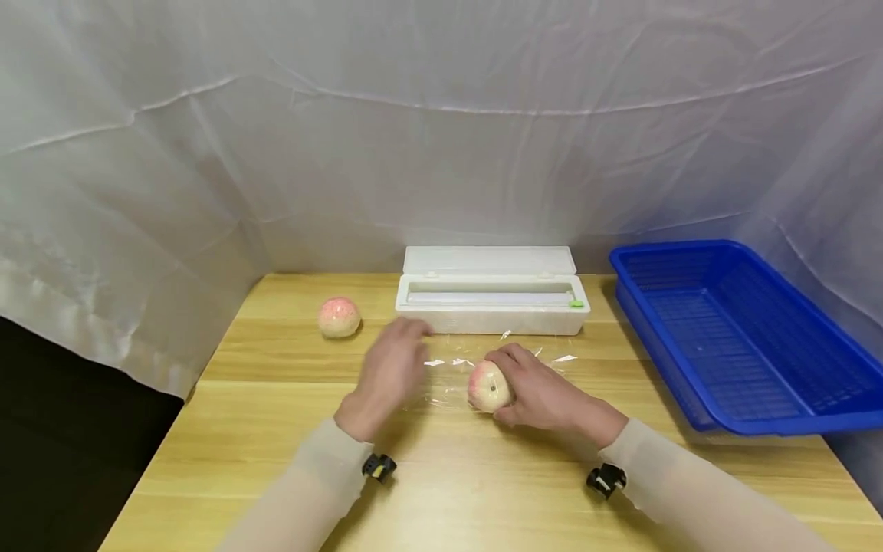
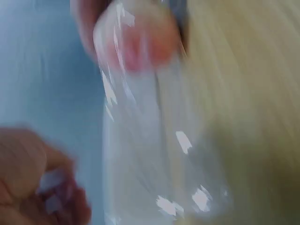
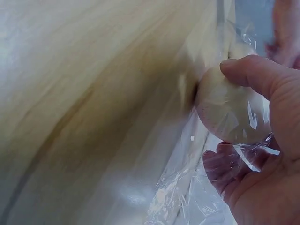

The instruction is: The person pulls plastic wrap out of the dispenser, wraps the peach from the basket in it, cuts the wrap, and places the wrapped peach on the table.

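Note:
My right hand [image 1: 541, 391] grips a pink-and-cream peach [image 1: 489, 387] from its right side. In the right wrist view, the thumb lies over the peach [image 3: 232, 110] and the fingers curl beneath, with clear film against its skin. A sheet of cling film [image 1: 448, 372] spreads on the table left of the peach, catching bright glints. Over the film's left side is my left hand [image 1: 392, 364], blurred by motion. The left wrist view shows its fingers [image 2: 70, 201] loosely bent, with a gap between them and the film [image 2: 140, 140]. Nothing shows in that hand.
Behind the hands stands a white cling film box [image 1: 490, 318], lid raised, with a roll inside and a green slider at its right end. A second peach [image 1: 339, 317] sits at the back left. A blue plastic basket [image 1: 679, 368] occupies the right side, and grey curtains [image 1: 441, 169] enclose the table.

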`<state>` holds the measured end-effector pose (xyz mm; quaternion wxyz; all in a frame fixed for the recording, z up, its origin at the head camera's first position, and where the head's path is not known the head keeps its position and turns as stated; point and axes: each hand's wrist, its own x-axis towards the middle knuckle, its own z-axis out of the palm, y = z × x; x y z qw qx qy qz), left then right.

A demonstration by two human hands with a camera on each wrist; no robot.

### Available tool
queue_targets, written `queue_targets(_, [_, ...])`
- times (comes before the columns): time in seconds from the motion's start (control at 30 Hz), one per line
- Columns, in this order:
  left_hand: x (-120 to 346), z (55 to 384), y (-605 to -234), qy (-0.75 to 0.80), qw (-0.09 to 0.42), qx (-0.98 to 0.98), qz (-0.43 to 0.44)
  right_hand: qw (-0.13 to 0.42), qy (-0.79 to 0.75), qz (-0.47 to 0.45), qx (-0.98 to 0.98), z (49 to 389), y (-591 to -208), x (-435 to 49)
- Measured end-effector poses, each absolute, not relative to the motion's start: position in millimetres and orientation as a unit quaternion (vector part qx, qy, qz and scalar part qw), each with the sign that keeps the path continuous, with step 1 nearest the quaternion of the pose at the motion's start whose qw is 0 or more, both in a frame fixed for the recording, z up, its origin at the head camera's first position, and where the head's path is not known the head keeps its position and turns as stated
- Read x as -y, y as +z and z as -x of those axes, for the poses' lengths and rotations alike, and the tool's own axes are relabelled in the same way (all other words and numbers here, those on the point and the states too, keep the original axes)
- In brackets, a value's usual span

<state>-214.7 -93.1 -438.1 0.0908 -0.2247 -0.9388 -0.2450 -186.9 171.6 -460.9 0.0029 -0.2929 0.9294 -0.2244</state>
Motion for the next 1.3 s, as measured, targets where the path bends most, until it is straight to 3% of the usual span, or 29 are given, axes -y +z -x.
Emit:
queue_targets(0.1, [67,203,-436,-0.182,0.128,0.889,0.4,-0.001,-0.225,0.296,-0.928,188,-460,-174])
queue_targets(0.2, [49,199,-444,-0.139,0.115,0.863,0.472,-0.002,-0.223,0.302,-0.927,189,-461,-175])
queue_targets(0.53, [38,205,-454,-0.132,0.028,0.898,0.418,0.047,-0.257,0.256,-0.931,194,-461,-186])
queue_targets(0.8, [41,216,-450,-0.187,-0.047,0.905,0.379,-0.068,-0.123,0.25,-0.958,183,-471,-206])
queue_targets(1.07, [41,234,-446,-0.215,-0.097,0.896,0.376,-0.069,-0.079,0.217,-0.97,175,-472,-231])
queue_targets(1.3, [43,255,-438,-0.296,-0.192,0.863,0.362,-0.188,-0.082,0.32,-0.925,180,-465,-196])
